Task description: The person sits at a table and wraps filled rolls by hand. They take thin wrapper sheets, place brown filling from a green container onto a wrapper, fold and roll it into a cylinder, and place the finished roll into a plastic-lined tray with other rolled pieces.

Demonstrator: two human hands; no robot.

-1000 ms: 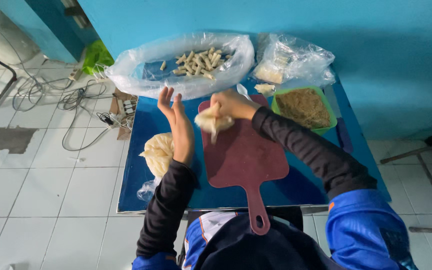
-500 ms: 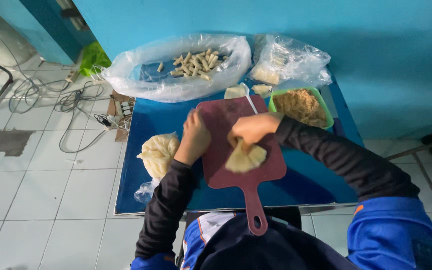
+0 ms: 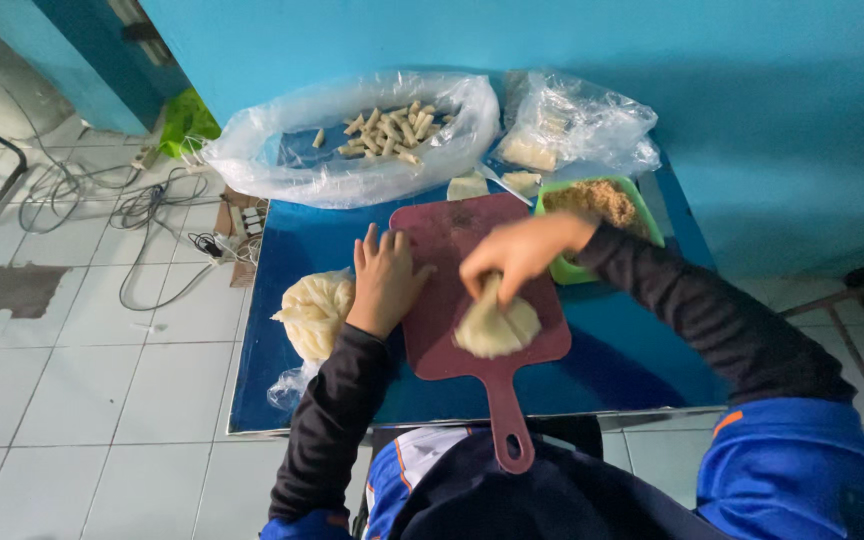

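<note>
A dark red cutting board (image 3: 452,240) with a handle lies on the blue table (image 3: 302,250). A pale round wrapper sheet (image 3: 497,328) lies on the board. My right hand (image 3: 517,255) pinches the sheet's upper edge. My left hand (image 3: 384,282) rests flat, fingers apart, on the board's left edge. A stack of pale wrappers (image 3: 314,312) in clear plastic sits just left of my left hand.
A clear plastic bag (image 3: 282,160) with several small rolls (image 3: 387,132) lies at the table's back. A green bowl of brown filling (image 3: 597,205) stands right of the board, a second clear bag (image 3: 582,125) behind it. Cables (image 3: 142,215) lie on the tiled floor at left.
Both hands have come down from the air to the board. The wrapper sheet, held up before, now lies on the board under my right hand's fingers.
</note>
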